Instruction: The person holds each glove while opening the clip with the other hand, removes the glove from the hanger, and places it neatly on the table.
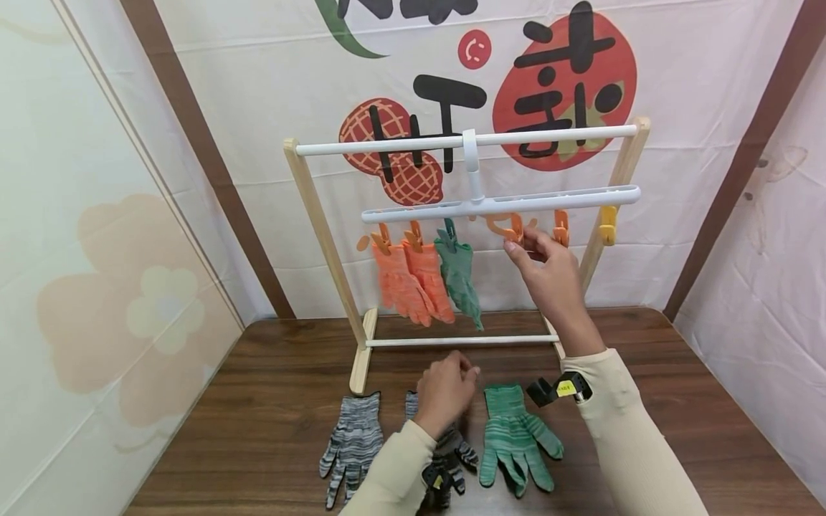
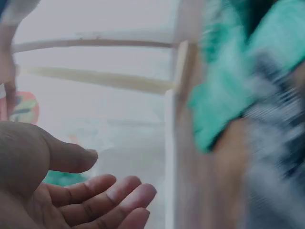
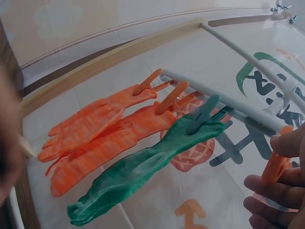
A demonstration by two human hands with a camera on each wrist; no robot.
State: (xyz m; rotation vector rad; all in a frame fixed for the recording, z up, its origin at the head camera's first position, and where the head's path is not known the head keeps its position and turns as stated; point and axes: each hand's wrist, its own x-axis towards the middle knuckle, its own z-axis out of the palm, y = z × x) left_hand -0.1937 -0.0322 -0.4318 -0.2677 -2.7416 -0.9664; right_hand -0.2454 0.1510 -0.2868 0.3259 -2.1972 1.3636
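Observation:
My right hand (image 1: 551, 276) is raised to the white hanger (image 1: 555, 198), pinching an orange clothespin (image 1: 515, 226) between thumb and fingers; in the right wrist view this clothespin (image 3: 276, 160) has no glove in it. Two orange gloves (image 1: 400, 283) and a green glove (image 1: 459, 272) hang from clips left of it. My left hand (image 1: 445, 393) hovers over a dark grey striped glove (image 1: 454, 451) on the table, partly covering it. The left wrist view shows that hand (image 2: 95, 191) holding nothing, fingers loosely bent and thumb apart.
A grey striped glove (image 1: 353, 437) and a green striped glove (image 1: 518, 437) lie on the brown table (image 1: 258, 430). The hanger hooks over the top bar (image 1: 387, 146) of a wooden rack. Another orange clip (image 1: 561, 228) and a yellow clip (image 1: 608, 225) hang at its right end.

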